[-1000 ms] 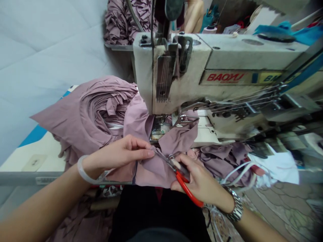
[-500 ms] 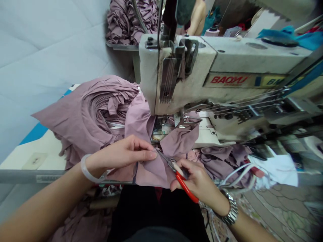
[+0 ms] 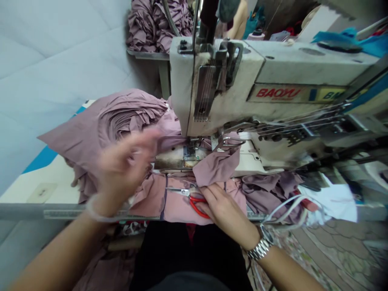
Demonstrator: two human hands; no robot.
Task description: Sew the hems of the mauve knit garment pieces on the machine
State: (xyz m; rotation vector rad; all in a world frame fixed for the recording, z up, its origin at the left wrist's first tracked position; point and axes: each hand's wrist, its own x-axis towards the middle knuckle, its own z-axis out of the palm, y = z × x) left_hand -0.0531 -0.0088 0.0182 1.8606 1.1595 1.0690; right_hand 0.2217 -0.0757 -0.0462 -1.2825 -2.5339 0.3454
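My left hand (image 3: 129,161), smeared by motion, is raised over the left of the table in front of a thick stack of mauve cloth pieces (image 3: 81,125). Whether it holds anything cannot be made out. My right hand (image 3: 222,206) rests low at the table's front edge with its fingers over the red handles of small scissors (image 3: 198,206). The scissors' blades point left above pink cloth (image 3: 178,204). Just beyond my right fingertips, a mauve cloth piece (image 3: 216,165) hangs from the presser area of the sewing machine (image 3: 218,97).
Behind the machine, a heap of mauve cloth (image 3: 157,24) sits on a stand, and part of another person's arm (image 3: 238,20) shows. On the right lie more crumpled mauve cloth (image 3: 269,192), white cords (image 3: 281,208) and a white cloth (image 3: 336,200). A pale wall (image 3: 60,48) borders the left.
My left hand has swung up and left, and the light mauve piece has moved back from the front. My right hand has lowered the scissors, turning them flatter over the pink cloth.
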